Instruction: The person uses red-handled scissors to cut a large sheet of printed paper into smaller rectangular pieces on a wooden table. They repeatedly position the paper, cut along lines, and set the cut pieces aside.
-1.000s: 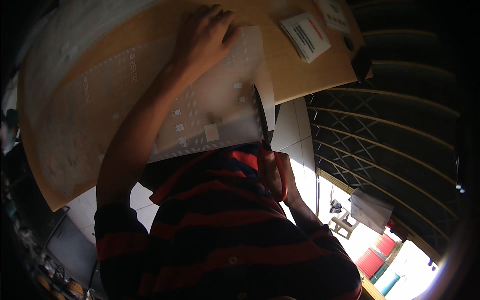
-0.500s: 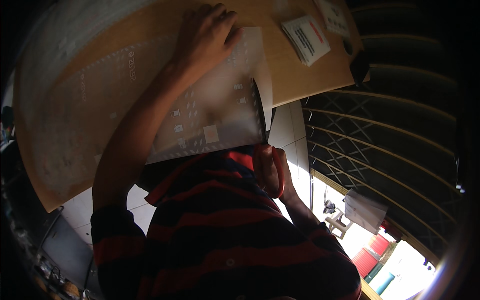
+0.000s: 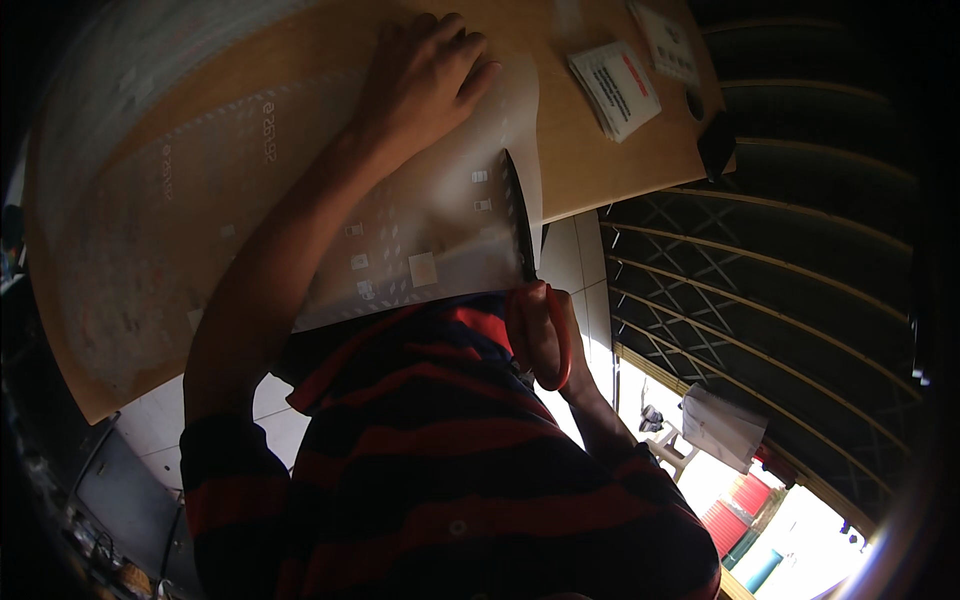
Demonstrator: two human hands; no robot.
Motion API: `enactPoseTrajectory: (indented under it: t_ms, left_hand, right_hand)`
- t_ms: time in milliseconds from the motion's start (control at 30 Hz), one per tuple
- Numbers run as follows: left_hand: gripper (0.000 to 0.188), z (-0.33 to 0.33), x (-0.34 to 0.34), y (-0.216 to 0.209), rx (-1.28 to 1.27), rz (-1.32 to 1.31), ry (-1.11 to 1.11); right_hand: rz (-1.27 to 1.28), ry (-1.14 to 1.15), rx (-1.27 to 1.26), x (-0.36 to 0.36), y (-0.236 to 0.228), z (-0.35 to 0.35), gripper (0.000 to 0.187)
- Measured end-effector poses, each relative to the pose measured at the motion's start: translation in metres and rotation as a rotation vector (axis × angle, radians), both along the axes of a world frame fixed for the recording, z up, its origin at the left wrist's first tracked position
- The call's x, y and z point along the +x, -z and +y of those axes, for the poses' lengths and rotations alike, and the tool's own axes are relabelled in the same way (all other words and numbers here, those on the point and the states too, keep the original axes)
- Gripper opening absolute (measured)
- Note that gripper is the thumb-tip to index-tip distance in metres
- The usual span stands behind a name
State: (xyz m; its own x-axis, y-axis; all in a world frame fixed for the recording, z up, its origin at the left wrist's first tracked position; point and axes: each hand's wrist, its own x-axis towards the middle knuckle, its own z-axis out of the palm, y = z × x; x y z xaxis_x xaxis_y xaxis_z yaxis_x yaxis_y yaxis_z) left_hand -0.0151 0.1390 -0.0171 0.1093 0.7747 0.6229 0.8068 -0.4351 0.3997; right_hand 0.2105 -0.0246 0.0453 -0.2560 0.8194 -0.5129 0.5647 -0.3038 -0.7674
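A large translucent plastic sheet with printed pale marks lies over the wooden table and hangs past its near edge. My left hand rests on the far part of the sheet, fingers slightly bent and thumb apart, holding nothing. At the table's near edge, my right hand is closed round the red handles of a pair of scissors. One dark blade runs up along the sheet near its right side, with a strip of sheet to the right of it. The other blade is hidden.
A stack of printed cards lies on the right of the wooden table, with another printed sheet behind it. A dark block sits at the table's right corner. A slatted shutter stands to the right.
My left hand has shifted slightly right and down on the sheet. The scissors in my right hand have barely moved, and the strip right of the blade now curves more.
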Motion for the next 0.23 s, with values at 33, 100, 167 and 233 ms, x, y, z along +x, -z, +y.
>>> enactPoseTrajectory:
  t_ms: [33, 100, 167, 233]
  left_hand:
    - [0.023, 0.0000, 0.0001, 0.0002, 0.007, 0.007, -0.003]
    - [0.023, 0.0000, 0.0002, 0.0000, 0.021, 0.020, -0.008]
    - [0.023, 0.0004, -0.0007, -0.0006, 0.005, 0.007, 0.007]
    - [0.023, 0.0011, -0.0009, -0.0011, -0.001, 0.007, 0.016]
  right_hand:
    - [-0.004, -0.001, 0.001, 0.0001, -0.0001, -0.0001, 0.082]
    - [-0.008, 0.024, -0.017, 0.0014, 0.0015, -0.0012, 0.083]
    - [-0.005, 0.028, -0.018, 0.0005, 0.0005, -0.0006, 0.085]
    - [0.013, 0.014, -0.001, -0.0037, -0.0030, 0.0041, 0.086]
